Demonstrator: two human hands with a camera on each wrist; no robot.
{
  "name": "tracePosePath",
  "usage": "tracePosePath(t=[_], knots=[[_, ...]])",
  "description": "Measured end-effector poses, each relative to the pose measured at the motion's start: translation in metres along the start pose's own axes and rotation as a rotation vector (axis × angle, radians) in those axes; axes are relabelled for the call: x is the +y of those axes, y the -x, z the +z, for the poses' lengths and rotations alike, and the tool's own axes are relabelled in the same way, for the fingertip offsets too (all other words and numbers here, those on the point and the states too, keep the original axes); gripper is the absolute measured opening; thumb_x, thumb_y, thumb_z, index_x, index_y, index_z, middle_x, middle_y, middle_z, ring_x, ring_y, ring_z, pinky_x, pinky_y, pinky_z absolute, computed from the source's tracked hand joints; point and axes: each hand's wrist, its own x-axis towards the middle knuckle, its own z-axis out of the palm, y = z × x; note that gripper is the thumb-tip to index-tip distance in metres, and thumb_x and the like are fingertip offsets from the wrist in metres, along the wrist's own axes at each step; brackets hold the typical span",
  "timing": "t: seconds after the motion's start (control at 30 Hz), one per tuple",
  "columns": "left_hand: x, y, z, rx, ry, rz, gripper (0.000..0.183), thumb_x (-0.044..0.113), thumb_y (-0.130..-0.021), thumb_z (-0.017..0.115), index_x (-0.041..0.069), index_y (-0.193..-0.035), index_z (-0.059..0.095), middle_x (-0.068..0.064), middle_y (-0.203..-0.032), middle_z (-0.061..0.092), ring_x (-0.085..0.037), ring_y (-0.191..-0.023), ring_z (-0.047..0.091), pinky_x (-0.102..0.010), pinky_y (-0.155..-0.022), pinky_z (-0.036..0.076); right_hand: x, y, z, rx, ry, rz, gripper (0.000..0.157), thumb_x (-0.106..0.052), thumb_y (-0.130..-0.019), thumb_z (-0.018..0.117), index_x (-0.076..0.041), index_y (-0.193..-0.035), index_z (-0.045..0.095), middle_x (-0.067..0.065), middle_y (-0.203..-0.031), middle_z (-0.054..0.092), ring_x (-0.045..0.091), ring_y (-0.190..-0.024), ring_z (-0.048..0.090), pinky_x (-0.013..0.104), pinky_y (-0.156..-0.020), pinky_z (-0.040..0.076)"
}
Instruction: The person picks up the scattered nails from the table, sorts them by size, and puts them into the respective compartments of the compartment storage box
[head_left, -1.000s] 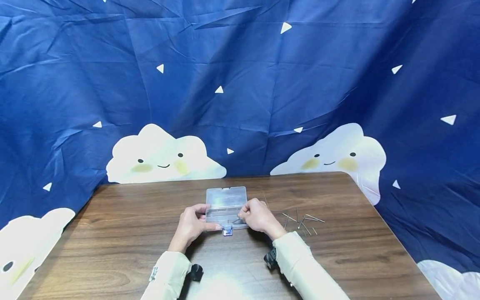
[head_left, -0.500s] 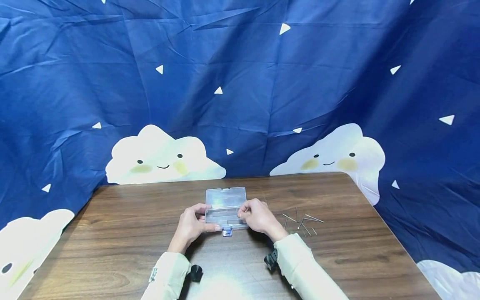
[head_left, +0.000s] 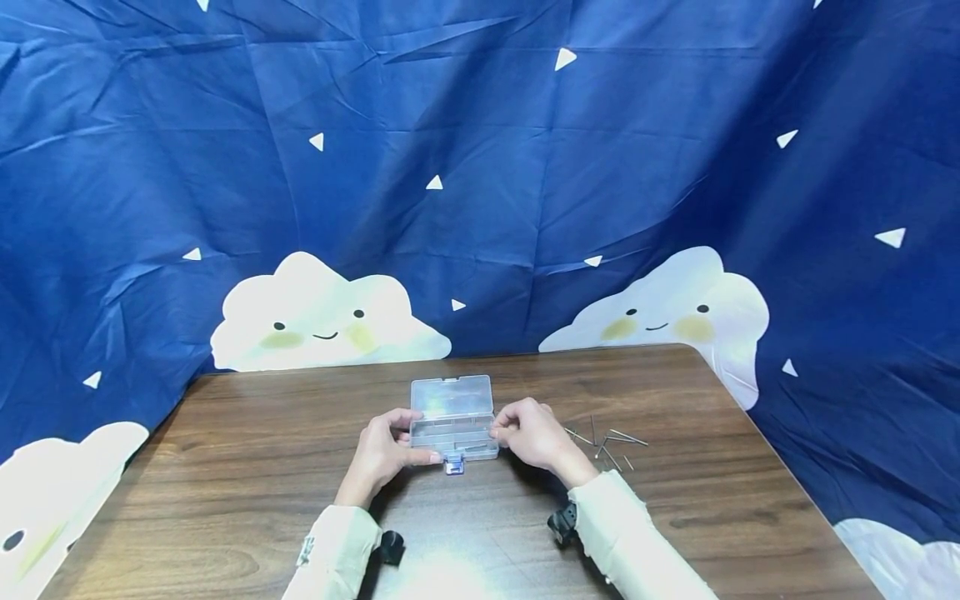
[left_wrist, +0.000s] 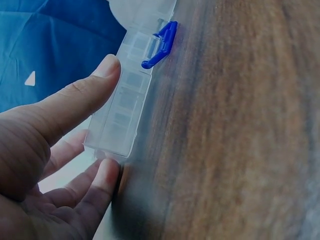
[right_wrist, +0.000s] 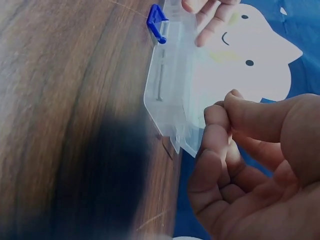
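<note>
A clear plastic storage box point(head_left: 453, 437) lies on the table, its lid point(head_left: 452, 397) raised away from me and its blue latch point(head_left: 453, 465) folded down in front. My left hand point(head_left: 380, 455) grips the box's left end, thumb on the front wall and fingers round the back corner. Inside, a thin metal nail point(right_wrist: 161, 75) shows through the front wall. By the right end is my right hand point(head_left: 534, 433), fingers curled and thumb tip against the index finger, with nothing visible between them. Several loose nails point(head_left: 609, 451) are scattered to its right.
The brown wooden table point(head_left: 225, 500) ends just behind the box. A blue cloth backdrop point(head_left: 480, 167) with white clouds hangs behind it. A thin nail point(right_wrist: 167, 149) lies on the table near the box's right end.
My right hand has drawn back to the right from inside the box, and the nail earlier at its fingertips now lies in the front compartment. The left hand has kept its grip.
</note>
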Motion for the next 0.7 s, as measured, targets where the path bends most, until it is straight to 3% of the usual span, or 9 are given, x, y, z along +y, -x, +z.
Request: tracePosePath(t=[0.23, 0.7], knots=[[0.001, 0.000, 0.001, 0.001, 0.003, 0.001, 0.071, 0.013, -0.053, 0.101, 0.006, -0.117, 0.071, -0.008, -0.098, 0.070, -0.022, -0.082, 0.064, -0.031, -0.070, 0.051, 0.008, 0.014, -0.014, 0.032, 0.011, 0.038, 0.014, -0.013, -0.088, 0.076, -0.019, -0.075, 0.076, -0.012, -0.066, 0.062, 0.008, -0.065, 0.054, 0.034, -0.070, 0.047], [0.003, 0.000, 0.000, 0.015, -0.056, 0.010, 0.071, 0.015, -0.053, 0.101, 0.005, -0.117, 0.073, -0.007, -0.093, 0.072, -0.018, -0.077, 0.064, -0.031, -0.068, 0.052, 0.046, 0.042, -0.055, 0.101, -0.063, 0.151, 0.006, -0.012, -0.089, 0.075, -0.010, -0.085, 0.080, -0.001, -0.069, 0.068, 0.011, -0.062, 0.058, 0.033, -0.064, 0.047]])
